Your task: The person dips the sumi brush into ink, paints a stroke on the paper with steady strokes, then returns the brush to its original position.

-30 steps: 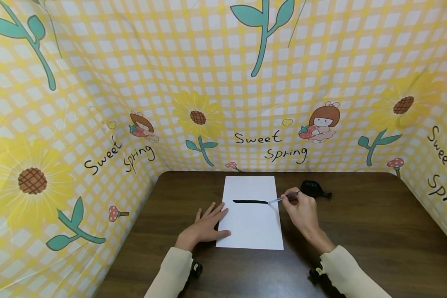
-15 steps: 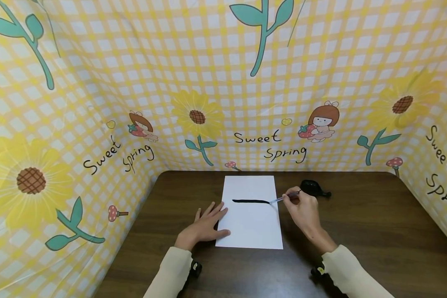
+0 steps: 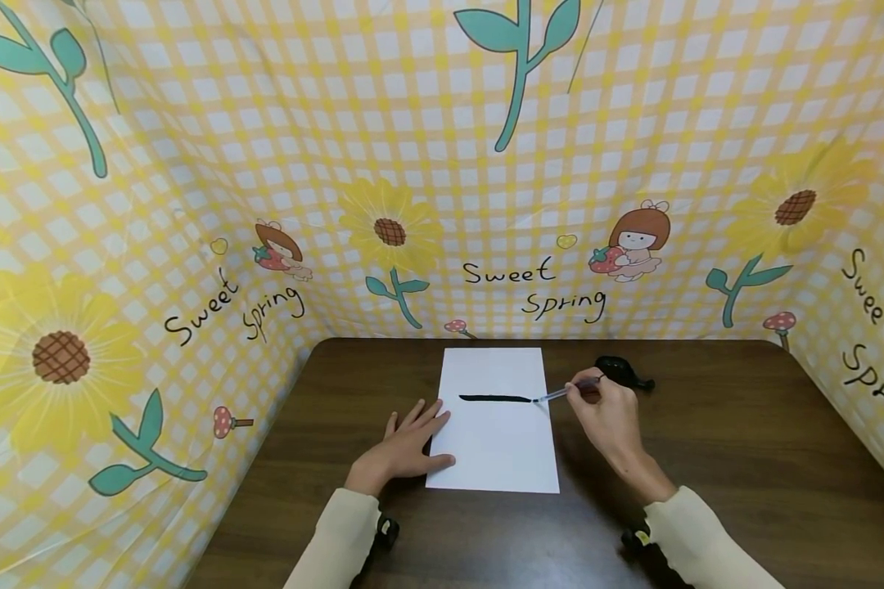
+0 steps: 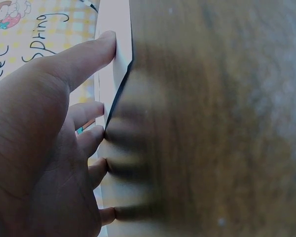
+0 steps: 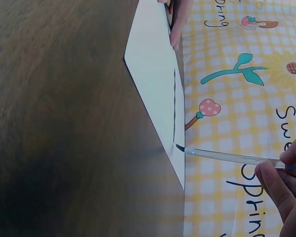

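A white sheet of paper (image 3: 493, 450) lies on the table, with one thick black stroke (image 3: 495, 398) running across its upper half. My left hand (image 3: 405, 450) rests at the sheet's left edge, fingers spread, thumb and fingertips on the paper; the left wrist view shows the thumb (image 4: 96, 52) on it. My right hand (image 3: 610, 413) pinches a clear-handled paintbrush (image 5: 227, 156) between thumb and fingers. Its black tip (image 5: 180, 147) is right by the stroke's right end, close over the sheet.
Behind the right hand lies a black, rounded object with a narrow neck (image 3: 622, 373). The brown wooden table (image 3: 744, 442) is enclosed by a yellow checked cloth (image 3: 530, 204) at the back and sides.
My right hand has shifted slightly to the right with the paintbrush, whose tip has moved a little past the stroke's end. The left hand and paper have stayed in place.
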`<state>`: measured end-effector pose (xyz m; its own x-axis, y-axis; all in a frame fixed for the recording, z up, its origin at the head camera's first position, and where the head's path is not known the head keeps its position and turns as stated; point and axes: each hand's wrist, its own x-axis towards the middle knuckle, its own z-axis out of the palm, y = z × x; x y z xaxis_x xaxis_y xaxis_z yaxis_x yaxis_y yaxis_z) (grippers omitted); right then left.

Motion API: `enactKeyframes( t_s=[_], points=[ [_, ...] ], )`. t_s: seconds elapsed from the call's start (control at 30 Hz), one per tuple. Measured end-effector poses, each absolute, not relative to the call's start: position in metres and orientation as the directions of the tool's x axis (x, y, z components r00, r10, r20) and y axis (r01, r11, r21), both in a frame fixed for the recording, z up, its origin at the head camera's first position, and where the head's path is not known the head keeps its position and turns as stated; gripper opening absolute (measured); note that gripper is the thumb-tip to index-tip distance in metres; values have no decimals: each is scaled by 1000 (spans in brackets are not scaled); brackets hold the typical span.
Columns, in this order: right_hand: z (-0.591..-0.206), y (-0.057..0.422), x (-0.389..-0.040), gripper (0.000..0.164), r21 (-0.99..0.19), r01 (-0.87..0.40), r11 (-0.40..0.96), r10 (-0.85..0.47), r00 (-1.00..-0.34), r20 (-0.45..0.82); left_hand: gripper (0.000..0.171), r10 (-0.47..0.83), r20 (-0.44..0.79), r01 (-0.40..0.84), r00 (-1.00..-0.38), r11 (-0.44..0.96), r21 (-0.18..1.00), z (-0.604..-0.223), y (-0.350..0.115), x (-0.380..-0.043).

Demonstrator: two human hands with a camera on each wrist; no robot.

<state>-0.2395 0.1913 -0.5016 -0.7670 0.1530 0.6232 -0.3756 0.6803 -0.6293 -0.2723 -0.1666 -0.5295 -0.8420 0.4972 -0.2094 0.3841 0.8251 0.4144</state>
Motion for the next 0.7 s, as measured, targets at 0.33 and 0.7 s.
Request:
enactKeyframes(
  t_s=[0.33,0.7],
  points=[
    [-495,195,-238,8,-641,-364,676,181,-761,623,86,511,-203,397,-836,816,419,-529,-167,-272],
    [-490,199,-238,9,-648,-355,674,216,-744,633,86,516,-196,404,-834,812,422,-529,-168,-271]
  ],
)
